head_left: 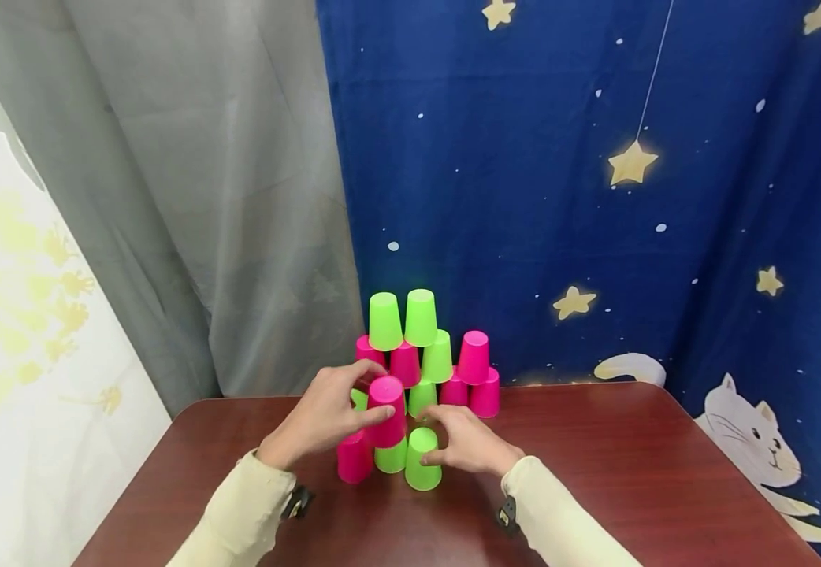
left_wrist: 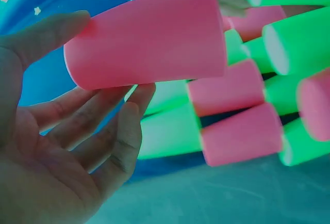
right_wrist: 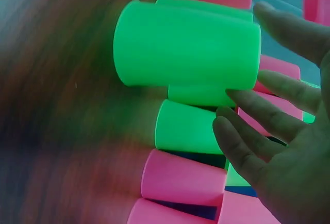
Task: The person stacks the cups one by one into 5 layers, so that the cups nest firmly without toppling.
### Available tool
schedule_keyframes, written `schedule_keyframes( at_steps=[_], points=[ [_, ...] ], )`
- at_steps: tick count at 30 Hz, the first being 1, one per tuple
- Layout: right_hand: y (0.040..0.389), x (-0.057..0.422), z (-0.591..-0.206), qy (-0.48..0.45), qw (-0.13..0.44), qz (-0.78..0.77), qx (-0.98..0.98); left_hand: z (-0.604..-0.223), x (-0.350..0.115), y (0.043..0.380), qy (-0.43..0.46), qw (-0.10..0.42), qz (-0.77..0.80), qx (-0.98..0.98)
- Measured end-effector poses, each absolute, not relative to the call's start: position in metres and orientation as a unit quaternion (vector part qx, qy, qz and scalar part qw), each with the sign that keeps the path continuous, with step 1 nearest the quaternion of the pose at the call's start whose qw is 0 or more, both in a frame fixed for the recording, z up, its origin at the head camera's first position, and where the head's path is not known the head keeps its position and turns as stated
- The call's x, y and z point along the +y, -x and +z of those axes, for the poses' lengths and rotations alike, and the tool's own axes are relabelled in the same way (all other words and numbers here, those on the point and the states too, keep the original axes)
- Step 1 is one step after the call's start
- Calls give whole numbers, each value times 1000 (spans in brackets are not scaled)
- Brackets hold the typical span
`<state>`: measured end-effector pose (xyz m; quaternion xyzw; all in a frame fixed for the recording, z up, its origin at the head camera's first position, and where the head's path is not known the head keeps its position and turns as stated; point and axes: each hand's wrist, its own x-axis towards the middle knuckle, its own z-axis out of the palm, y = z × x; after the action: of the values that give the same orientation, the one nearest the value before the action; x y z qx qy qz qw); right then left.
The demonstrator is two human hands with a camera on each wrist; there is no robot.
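My left hand (head_left: 325,411) holds an upside-down pink cup (head_left: 386,412) between thumb and fingers, above a front row of cups. Below it in the head view are a pink cup (head_left: 354,458) and a green cup (head_left: 390,457); whether the held cup touches them I cannot tell. At the row's right end is another upside-down green cup (head_left: 422,471). Around that one my right hand (head_left: 473,442) has its thumb and fingers spread. In the right wrist view, the relaxed fingers are close to the green cup (right_wrist: 185,46) without gripping it.
Behind the hands rises a stack of pink and green cups, topped by two green cups (head_left: 385,321). A pink cup (head_left: 474,358) sits on two others at its right. The brown table (head_left: 595,472) ends at a blue star-patterned curtain (head_left: 524,197) and a grey curtain (head_left: 240,197).
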<state>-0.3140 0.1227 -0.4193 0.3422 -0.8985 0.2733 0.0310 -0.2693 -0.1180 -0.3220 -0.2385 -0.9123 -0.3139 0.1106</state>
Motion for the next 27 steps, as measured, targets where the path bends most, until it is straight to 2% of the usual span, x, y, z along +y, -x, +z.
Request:
schedule_keyframes(
  at_steps=[7, 12, 18, 27],
  points=[
    [308, 122, -427, -330, 63, 283, -898, -286, -86, 306, 274, 118, -312, -902],
    [305, 122, -429, -319, 64, 297, -898, -270, -63, 332, 283, 122, -325, -894],
    [305, 121, -431, -314, 63, 293, -901, -264, -40, 360, 278, 122, -295, -906],
    [305, 119, -432, -308, 69, 293, -903, -265, -19, 393, 241, 162, -285, -914]
  ],
)
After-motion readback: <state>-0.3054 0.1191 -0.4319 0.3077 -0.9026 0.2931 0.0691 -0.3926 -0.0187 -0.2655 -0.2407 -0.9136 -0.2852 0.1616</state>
